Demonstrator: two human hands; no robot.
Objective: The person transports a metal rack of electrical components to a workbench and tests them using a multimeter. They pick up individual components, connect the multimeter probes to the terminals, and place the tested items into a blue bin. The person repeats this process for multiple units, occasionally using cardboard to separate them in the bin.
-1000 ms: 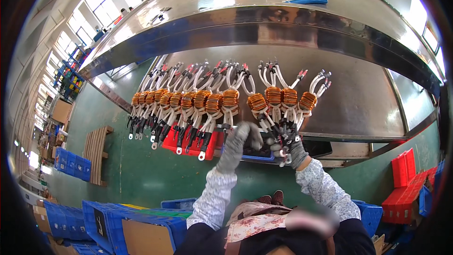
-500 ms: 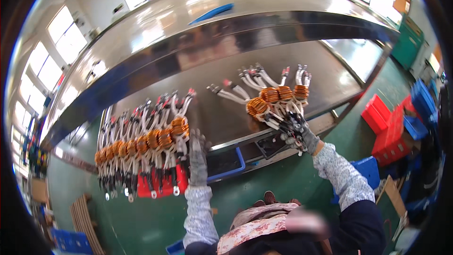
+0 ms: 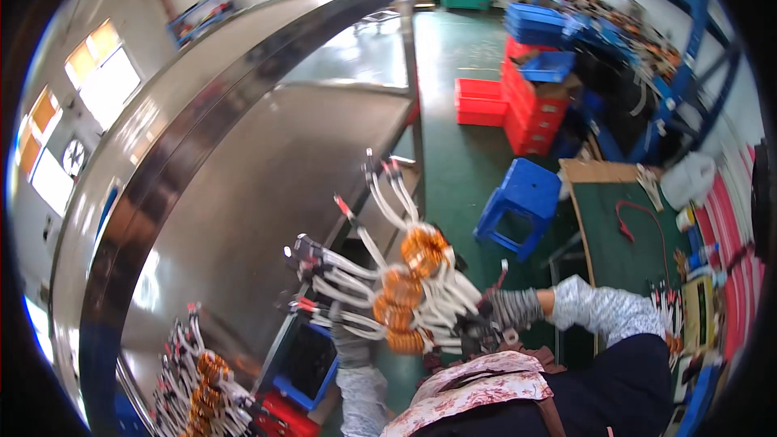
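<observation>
A bunch of several copper-wound ring coils (image 3: 401,295) with white-sleeved leads hangs in front of me, above the floor. My right hand (image 3: 498,316), in a grey glove, is closed round the dark lower lead ends of this bunch. The opposite leads fan out toward the table, with bare metal and red tips. Grey-gloved too, my left hand (image 3: 352,344) is just below those leads, its fingers stretched out and partly hidden behind them. More of the same coils lie in a row (image 3: 206,392) at the table's near left end.
The metal table (image 3: 218,178) with a raised shelf runs along my left. Below its edge are a blue-rimmed bin (image 3: 312,388) and a red bin (image 3: 283,419). A blue stool (image 3: 522,198), a green-topped bench (image 3: 623,231) and stacked red crates (image 3: 530,117) stand to the right.
My view has swung to the right. The right hand has lifted the coil bunch off the table and brought it close to my body. My left hand has left the coil row and come near the bunch's leads.
</observation>
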